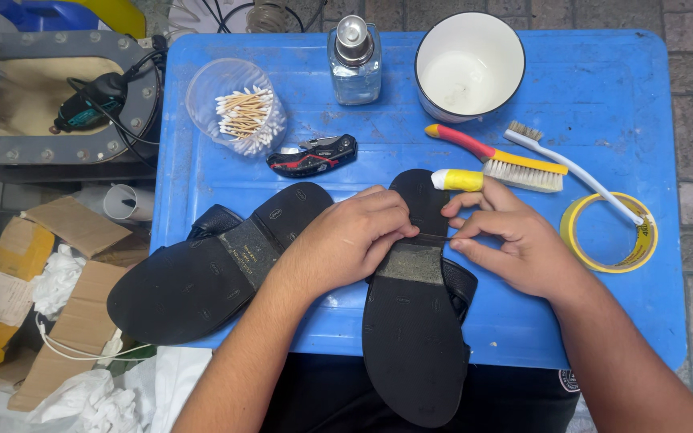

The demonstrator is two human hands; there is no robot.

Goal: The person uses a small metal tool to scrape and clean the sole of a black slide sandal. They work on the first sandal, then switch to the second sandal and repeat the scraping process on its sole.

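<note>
At the middle of the blue counter, the left hand and right hand are pinching a thin strip across the upturned sole of a black sandal; seemingly a taping step, needing firm, even pressing. Its mate is lying alongside.

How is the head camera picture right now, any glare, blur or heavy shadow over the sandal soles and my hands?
Head view: even, soft light, with only faint shadows under the left hand and right hand. The sandal sole being worked on is sharp but very dark, so its texture reads poorly. Mild glare shows inside the white bowl and on the glass bottle. No motion blur is visible.
</note>
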